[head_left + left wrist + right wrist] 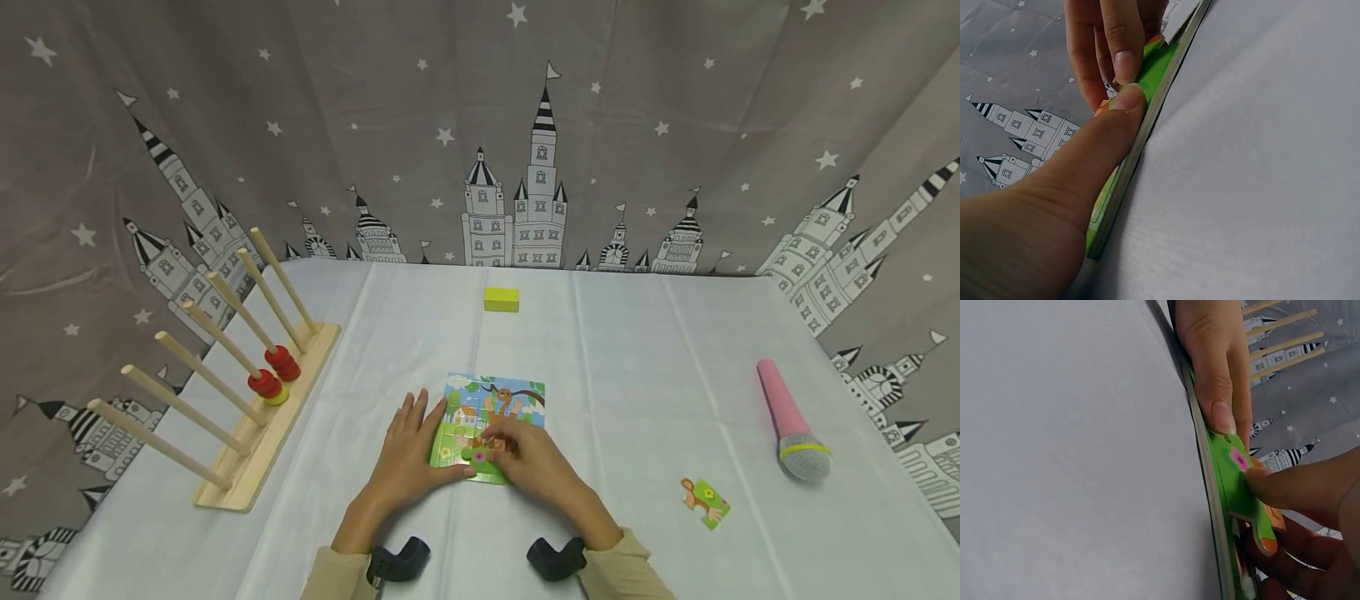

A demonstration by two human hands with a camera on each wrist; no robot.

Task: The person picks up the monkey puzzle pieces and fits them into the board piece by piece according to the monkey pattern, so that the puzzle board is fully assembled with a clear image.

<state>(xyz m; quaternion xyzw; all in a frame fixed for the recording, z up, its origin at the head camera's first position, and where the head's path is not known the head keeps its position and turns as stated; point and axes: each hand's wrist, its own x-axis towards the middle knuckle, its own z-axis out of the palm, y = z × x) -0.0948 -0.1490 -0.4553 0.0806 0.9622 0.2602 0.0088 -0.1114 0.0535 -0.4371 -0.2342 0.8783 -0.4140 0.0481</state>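
Note:
A jigsaw puzzle in a thin tray lies on the white table, showing a house, grass and a brown animal. My left hand rests along its left side, fingers extended, the thumb touching the front edge. My right hand pinches a green puzzle piece with a pink flower at the puzzle's front. In the right wrist view that piece is slightly raised at its near end, and the left thumb touches its far end. Part of the puzzle is hidden beneath the right hand.
A loose puzzle piece lies to the right. Beyond it is a pink toy microphone. A yellow block sits behind the puzzle. At the left stands a wooden peg rack with red and yellow rings.

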